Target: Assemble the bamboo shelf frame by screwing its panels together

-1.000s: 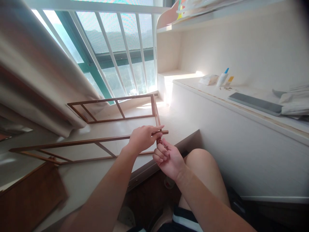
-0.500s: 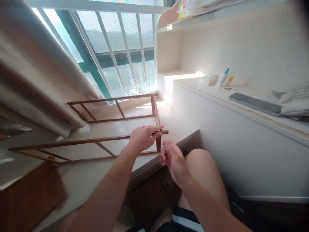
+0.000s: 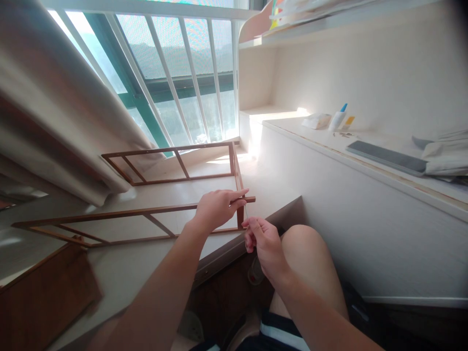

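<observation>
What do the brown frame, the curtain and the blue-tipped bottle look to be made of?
Brown frame: likely wood, stained or painted; slim, straight-edged brown bars, but no grain is readable, so coated metal or plastic stays possible.
Curtain: fabric, perhaps with a slight sheen; it hangs in deep, soft folds. Fibre can't be told.
Blue-tipped bottle: probably plastic; opaque white body, smooth-looking, though small in view.

The brown wooden frame [image 3: 126, 213] rested on the pale tabletop [image 3: 270, 183], its two long side panels set apart, each an open outline divided by thin slats. A crosspiece [image 3: 237, 168] ran between them at the right end, where a short stub [image 3: 250, 199] jutted out. A thin, pale rod [image 3: 246, 210] slanted beside that corner, pinched at its lower end.
</observation>
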{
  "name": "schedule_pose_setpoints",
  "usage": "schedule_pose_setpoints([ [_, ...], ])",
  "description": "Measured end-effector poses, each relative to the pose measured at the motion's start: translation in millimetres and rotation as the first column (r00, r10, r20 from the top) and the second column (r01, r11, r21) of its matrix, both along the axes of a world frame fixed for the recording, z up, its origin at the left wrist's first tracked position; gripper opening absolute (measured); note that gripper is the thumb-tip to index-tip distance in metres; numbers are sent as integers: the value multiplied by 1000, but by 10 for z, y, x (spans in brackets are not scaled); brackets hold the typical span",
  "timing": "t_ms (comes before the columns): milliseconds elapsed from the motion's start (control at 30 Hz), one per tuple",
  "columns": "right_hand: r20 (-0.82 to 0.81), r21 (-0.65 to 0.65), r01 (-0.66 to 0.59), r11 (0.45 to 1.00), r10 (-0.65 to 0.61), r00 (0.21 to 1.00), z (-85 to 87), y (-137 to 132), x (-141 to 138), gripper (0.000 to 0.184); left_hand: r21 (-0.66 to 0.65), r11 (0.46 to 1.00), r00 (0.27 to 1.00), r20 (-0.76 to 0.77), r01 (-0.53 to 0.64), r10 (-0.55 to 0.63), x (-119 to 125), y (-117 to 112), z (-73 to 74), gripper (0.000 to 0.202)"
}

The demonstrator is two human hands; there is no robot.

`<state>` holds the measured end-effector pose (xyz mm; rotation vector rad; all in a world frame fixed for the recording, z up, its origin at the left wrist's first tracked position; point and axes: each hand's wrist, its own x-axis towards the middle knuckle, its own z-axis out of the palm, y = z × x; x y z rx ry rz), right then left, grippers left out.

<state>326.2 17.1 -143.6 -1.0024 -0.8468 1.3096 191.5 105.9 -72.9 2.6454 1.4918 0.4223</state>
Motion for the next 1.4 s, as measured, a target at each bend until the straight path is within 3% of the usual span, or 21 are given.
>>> schedule_pose_setpoints([
  [100,-148,-39,-34,999,27,989,53,-6,5,34,-7,1000,1000,-10,18,-18,-13,10,12,40],
  [200,-381,-74,-143,987,105,919,106,-19,19,29,-10,999,999,-9,49,-49,-31,29,2,40],
  [267,-565,-92,-246,965,153,811,125,-23,36,25,-10,998,998,-3,64,-64,-40,37,-10,40],
  [433,-888,-19,-472,881,202,413,113,-30,45,21,9,997,997,-5,71,-71,-49,45,-31,43],
  [533,-928,21,-460,888,189,321,97,-51,5,19,11,997,997,1,80,-80,-55,56,-34,43],
  [667,-920,20,-432,902,186,346,86,-71,-46,18,-13,995,995,8,96,-95,-61,73,-29,43],
  [800,-867,37,-457,889,256,428,72,-51,-61,23,-17,996,996,24,84,-83,-55,71,-25,40],
  [867,-800,31,-458,888,297,521,61,-42,-65,25,-20,997,997,31,75,-74,-48,67,-25,39],
  [967,-616,-7,-404,915,315,722,38,-41,-72,30,-31,998,997,39,61,-59,-38,62,-24,38],
  [1033,-402,-40,-321,946,278,872,16,-40,-67,33,-36,998,998,39,54,-53,-35,61,-24,38],
  [1100,-116,-53,-205,977,198,973,-9,-30,-43,37,-33,998,998,35,51,-50,-34,60,-26,38],
  [1167,162,-35,-104,994,109,981,-27,-11,1,40,-26,998,998,33,51,-51,-34,60,-31,37],
  [1233,355,20,-2,1000,-5,935,-26,6,58,37,-20,998,998,29,51,-51,-34,59,-34,37],
  [1333,499,159,118,980,-183,847,12,20,133,30,-23,999,999,17,47,-46,-29,56,-31,38],
  [1400,539,225,131,966,-235,809,44,22,155,31,-33,998,999,15,48,-47,-25,56,-24,38],
])
